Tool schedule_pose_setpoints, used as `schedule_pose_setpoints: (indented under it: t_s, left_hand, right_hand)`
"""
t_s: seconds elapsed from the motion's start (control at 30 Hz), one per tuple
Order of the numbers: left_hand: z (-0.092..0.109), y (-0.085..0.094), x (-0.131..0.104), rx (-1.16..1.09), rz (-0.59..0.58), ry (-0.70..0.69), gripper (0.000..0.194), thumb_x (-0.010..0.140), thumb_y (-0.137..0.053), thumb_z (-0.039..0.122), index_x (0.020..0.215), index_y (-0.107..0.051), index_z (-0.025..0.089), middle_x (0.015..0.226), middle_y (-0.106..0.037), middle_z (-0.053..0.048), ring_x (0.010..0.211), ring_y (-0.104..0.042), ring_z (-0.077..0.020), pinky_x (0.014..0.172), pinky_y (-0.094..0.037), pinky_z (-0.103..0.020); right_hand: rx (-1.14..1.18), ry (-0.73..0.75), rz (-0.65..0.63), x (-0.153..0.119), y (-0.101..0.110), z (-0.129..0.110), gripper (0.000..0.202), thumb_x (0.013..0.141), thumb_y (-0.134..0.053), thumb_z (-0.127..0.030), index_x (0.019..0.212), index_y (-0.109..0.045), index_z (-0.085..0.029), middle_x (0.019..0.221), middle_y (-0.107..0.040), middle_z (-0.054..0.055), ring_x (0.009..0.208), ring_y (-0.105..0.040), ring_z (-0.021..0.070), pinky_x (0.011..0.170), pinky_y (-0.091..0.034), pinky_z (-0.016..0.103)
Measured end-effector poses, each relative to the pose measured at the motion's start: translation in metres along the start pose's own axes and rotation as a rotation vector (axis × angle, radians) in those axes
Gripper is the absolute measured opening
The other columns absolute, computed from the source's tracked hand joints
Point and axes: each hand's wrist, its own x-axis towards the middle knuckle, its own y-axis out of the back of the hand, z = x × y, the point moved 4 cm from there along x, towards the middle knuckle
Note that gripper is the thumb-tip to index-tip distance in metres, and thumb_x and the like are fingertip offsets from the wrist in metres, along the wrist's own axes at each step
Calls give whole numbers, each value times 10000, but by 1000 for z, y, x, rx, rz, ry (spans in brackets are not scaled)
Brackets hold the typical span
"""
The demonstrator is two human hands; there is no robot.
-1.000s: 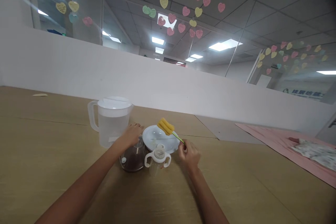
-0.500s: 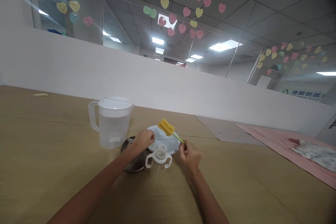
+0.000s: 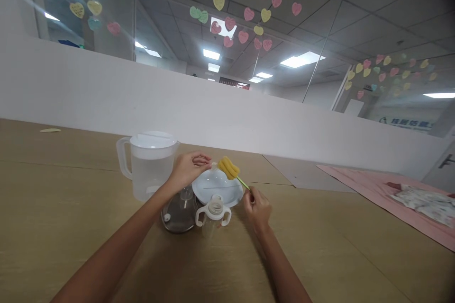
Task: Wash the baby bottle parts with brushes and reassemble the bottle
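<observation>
Left hand (image 3: 190, 169): fingertips closed in a pinch on a small clear part (image 3: 213, 165), located just beside the sponge head; its exact type cannot be determined. Right hand (image 3: 258, 207): fingers clenched on the green handle of the yellow sponge brush (image 3: 229, 168), head tilted up over the far side of the bowl.

Obstructions: the left forearm crosses the lower right of the pitcher (image 3: 152, 170) and covers part of the round clear vessel (image 3: 179, 215). The 2-handled bottle (image 3: 212, 221) overlaps the near rim of the white bowl (image 3: 202, 194).

Surroundings: 1 pale slip (image 3: 50, 130) lies at the far left of the table (image 3: 88, 218). A grey sheet (image 3: 302, 175), a pink cloth (image 3: 377, 191) and a patterned fabric (image 3: 423, 203) occupy the right side. Behind stands a white wall (image 3: 220, 120), with glass and heart-shaped notes above.

Containers:
- Pitcher: translucent, upright, white lid fitted; fill level unclear.
- Bottle: upright, mouth uncovered; contents not discernible.
- Vessel: dark toward the base; whether this is liquid cannot be determined.
- Bowl: 1 thin straight line visible inside, nature unclear.
</observation>
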Motion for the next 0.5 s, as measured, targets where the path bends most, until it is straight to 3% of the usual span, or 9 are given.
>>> schedule_pose_setpoints:
  t_s: [0.3,0.5]
  left_hand:
    - [4,6,-1,23,59,-57,198,619,-688,271,761,-646,140,790,-701,-47,756,-659,-170,736,-551,-285]
    - [2,6,0,46,69,-78,173,634,-674,266,750,-650,140,788,-700,-48,748,-658,-165,733,-546,-275]
  right_hand:
    - [-100,-52,-12,0,-4,1,246,845,-411,-278,704,-581,-170,515,-517,-25,467,-445,89,488,-250,217]
    - [-25,64,-29,1,-1,-6,236,839,-417,-259,716,-596,-164,507,-506,-25,478,-457,90,504,-283,213]
